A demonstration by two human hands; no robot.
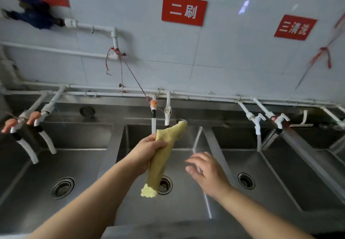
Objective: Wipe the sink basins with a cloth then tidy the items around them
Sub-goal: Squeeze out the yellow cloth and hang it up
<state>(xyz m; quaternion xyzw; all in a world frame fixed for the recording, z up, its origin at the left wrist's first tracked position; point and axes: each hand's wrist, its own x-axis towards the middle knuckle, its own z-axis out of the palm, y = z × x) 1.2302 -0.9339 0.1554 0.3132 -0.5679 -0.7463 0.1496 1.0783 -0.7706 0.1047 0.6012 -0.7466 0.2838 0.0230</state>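
Observation:
Three stainless steel basins run side by side. Over the middle basin my left hand grips a yellow cloth near its upper end. The cloth hangs down in a long twisted strip toward the middle drain. My right hand hovers to the right of the cloth with fingers spread and relaxed, holding nothing and a little blurred. The left basin and the right basin lie on either side, each with a round drain.
White taps with hoses hang over the middle basin from pipes along the tiled wall. Orange-handled taps reach over the left basin and white taps over the right. Red signs and red strings mark the wall.

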